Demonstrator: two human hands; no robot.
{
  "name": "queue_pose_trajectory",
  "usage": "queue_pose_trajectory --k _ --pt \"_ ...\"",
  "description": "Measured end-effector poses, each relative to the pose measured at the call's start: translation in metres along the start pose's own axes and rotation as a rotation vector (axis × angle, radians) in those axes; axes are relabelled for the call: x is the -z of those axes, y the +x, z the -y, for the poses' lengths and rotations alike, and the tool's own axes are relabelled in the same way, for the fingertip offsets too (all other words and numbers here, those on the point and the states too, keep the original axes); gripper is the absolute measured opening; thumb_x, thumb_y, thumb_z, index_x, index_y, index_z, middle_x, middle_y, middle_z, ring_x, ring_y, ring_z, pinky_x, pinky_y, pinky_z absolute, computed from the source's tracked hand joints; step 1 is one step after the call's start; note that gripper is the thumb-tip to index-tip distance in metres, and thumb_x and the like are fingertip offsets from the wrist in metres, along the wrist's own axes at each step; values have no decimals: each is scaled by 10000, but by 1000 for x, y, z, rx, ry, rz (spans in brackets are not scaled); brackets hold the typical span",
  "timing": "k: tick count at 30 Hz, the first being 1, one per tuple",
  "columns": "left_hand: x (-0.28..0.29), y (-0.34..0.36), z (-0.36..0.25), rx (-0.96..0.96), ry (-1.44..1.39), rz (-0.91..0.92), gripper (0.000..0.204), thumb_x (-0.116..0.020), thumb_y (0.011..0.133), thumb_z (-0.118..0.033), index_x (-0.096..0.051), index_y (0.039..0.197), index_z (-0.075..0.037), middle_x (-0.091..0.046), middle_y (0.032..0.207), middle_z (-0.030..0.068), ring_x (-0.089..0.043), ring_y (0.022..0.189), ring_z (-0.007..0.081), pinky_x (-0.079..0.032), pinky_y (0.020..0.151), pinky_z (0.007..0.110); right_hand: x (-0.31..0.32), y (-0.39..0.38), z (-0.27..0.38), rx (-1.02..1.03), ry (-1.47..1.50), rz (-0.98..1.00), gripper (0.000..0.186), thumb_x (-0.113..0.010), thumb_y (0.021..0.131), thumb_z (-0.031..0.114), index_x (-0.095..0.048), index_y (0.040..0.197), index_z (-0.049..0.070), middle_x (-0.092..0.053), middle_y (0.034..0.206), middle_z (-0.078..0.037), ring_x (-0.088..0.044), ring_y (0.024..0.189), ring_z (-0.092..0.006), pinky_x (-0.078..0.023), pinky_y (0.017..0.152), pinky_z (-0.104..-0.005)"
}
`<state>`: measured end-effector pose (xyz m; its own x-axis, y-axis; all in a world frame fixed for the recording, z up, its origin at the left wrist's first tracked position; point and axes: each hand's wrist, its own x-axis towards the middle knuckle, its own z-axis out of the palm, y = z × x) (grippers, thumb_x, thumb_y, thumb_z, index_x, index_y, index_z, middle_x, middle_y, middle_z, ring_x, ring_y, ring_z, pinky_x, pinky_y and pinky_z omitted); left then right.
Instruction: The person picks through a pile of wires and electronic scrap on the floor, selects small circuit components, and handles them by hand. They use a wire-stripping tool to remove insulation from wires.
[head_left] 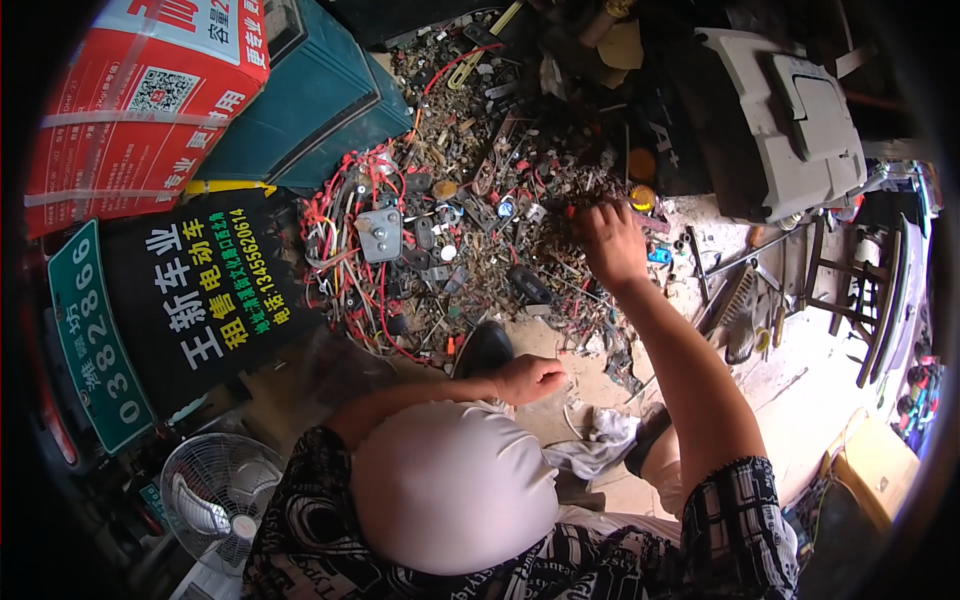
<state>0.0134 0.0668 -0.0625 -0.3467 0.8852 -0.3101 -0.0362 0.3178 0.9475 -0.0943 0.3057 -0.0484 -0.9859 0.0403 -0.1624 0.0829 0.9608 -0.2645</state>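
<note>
My right hand [612, 243] reaches to the right side of a wide heap of small scrap parts [500, 260]. Its fingers are bent down and slightly apart, with the tips partly hidden among the dark bits. Close by it are a yellow round piece [641, 198] and a small blue cylinder [659, 256]. Nearer to me, my left hand [530, 380] is closed with the fingers curled in. Whatever it may hold is hidden. A grey metal plate-like part [380, 235] and a tangle of red and white wires [335, 240] lie on the heap's left.
A red carton [130, 120] and a teal box [310, 110] stand far left. A black mudflap-like panel [200, 290] and green plate [100, 335] are below them. A fan [220, 500] is near left. A beige-and-black case [790, 125] and hand tools [745, 290] are right.
</note>
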Motion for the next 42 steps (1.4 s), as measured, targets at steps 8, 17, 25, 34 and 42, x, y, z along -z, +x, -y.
queue_pose_trajectory --k 8,17,25,34,42 --pt "-5 4 3 13 21 -5 229 -567 913 -232 -568 857 -10 -614 757 209 -618 726 383 -478 641 437 17 -47 6 65 80 35 297 -554 761 93 -637 1043 135 -586 1139 -75 -535 1043 -268 -436 907 -377" --pt "-3 3 -3 4 -13 -14 176 -565 906 -175 -617 944 -12 -633 798 208 -641 741 344 -490 659 384 0 29 39 68 144 -161 560 -503 800 80 -452 1356 113 -462 1383 -81 -478 1179 -302 -385 1016 -395" --pt "-2 2 5 5 53 12 170 -552 912 -167 -599 914 -4 -622 801 215 -637 731 338 -482 651 392 -9 -29 39 0 -13 8 235 -475 870 118 -618 1056 101 -569 1125 -64 -521 1034 -262 -426 893 -373" --pt "-1 4 -2 6 66 29 201 -553 922 -208 -579 905 -10 -614 792 216 -628 747 355 -477 653 406 -7 -67 31 -220 168 -57 113 -639 812 218 -640 860 116 -602 1009 -69 -540 958 -311 -453 846 -397" --pt "3 4 -3 -29 28 18 251 -525 930 -230 -541 841 3 -600 760 237 -611 735 402 -473 654 453 13 -18 69 -173 728 -6 248 -664 867 265 -673 1003 57 -671 927 -153 -646 796 -361 -521 740 -422"
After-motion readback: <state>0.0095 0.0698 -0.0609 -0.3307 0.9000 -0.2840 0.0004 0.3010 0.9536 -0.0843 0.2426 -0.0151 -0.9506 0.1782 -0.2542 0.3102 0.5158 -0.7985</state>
